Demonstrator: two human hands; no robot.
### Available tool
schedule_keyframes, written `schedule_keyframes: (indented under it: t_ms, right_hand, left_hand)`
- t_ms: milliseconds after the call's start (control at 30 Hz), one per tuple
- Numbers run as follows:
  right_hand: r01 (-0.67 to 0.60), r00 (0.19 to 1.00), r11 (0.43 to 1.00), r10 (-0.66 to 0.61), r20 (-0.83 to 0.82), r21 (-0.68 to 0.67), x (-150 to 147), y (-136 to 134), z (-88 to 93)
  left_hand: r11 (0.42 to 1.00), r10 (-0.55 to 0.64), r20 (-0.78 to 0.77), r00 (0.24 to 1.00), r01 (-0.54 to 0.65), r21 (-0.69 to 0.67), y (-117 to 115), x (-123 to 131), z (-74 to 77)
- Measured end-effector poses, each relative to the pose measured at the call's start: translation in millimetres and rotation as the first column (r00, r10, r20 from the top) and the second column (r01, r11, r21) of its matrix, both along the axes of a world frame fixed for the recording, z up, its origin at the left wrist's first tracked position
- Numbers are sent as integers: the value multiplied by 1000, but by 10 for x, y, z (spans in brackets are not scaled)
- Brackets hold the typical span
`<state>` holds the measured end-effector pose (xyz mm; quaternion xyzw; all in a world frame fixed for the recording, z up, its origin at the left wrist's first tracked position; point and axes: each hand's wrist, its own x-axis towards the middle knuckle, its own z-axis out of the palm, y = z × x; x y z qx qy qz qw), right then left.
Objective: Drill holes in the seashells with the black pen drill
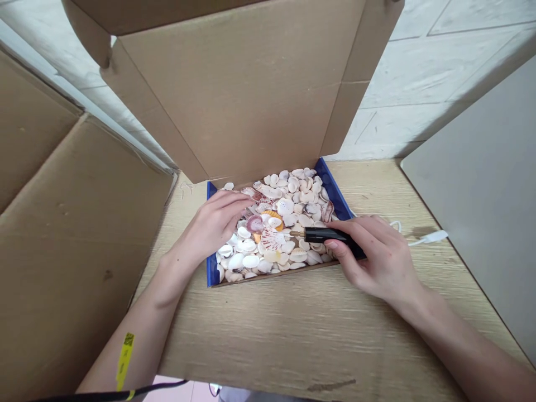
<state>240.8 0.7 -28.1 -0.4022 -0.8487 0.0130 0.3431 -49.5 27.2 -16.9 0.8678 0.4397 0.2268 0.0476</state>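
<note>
A shallow blue tray (337, 200) full of white, pink and orange seashells (288, 209) lies on a wooden table (301, 329). My left hand (215, 223) rests on the tray's left side, fingers curled over the shells and touching them. My right hand (377, 254) is closed around a black pen-shaped tool (324, 235) with a thin metal tip. That tip points left onto a ribbed pink-and-white shell (271, 239) near the tray's middle. A white cable (422, 239) trails off to the right behind this hand.
An open cardboard box lid (251, 89) stands upright just behind the tray. Cardboard panels (75, 234) wall in the left side, and a grey board (486, 184) leans at the right. Tiled floor (431, 72) shows beyond the table.
</note>
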Motion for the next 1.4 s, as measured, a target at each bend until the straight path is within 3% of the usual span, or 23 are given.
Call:
schedule_keyframes:
  t_ms: [200,700,1000,1100,1233,1400]
  right_hand:
    - [-6,1000,1000,6,6,2,-7,2,-1]
    - [-32,999,999,32,5,1,-10,11,-22]
    - [-56,998,998,56,11,8,-11,18,-13]
    - [-57,998,998,57,17,10,-4,12,-15]
    - [-33,999,999,33,3,16,7,6,-21]
    - [-4,1000,1000,4,-24,19,10,8,-17]
  left_hand:
    - [996,-83,-94,992,81,-24,12,6,-17]
    - [992,-128,-191,973,122,-41,48,133,61]
    - [987,-162,-172,972,158,-38,70,169,-34]
    - [986,-164,-88,983,161,-34,46,181,11]
    - [997,-26,128,991,34,-64,-39,225,138]
    - [977,156,507,848,-57,-205,-145,302,219]
